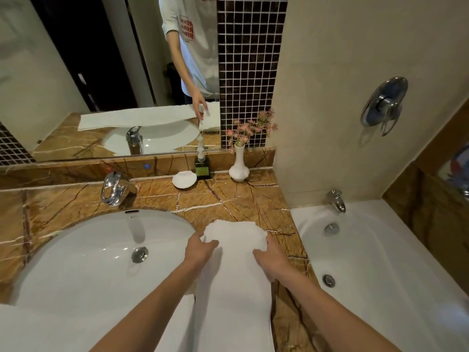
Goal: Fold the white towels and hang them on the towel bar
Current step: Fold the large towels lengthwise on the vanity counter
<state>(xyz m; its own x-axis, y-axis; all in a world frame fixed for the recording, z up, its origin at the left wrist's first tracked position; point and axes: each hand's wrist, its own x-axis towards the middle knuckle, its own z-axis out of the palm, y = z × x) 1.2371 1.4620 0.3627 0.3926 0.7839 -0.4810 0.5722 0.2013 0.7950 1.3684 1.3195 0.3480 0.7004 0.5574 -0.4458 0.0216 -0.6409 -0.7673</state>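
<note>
White towel [233, 288] lies lengthwise on the marble countertop [223, 199] between sink [83, 252] and bathtub [375, 262], its far corners pinched by the person's left hand [200, 250] and right hand [271, 257], apparently to draw the next fold square.
</note>
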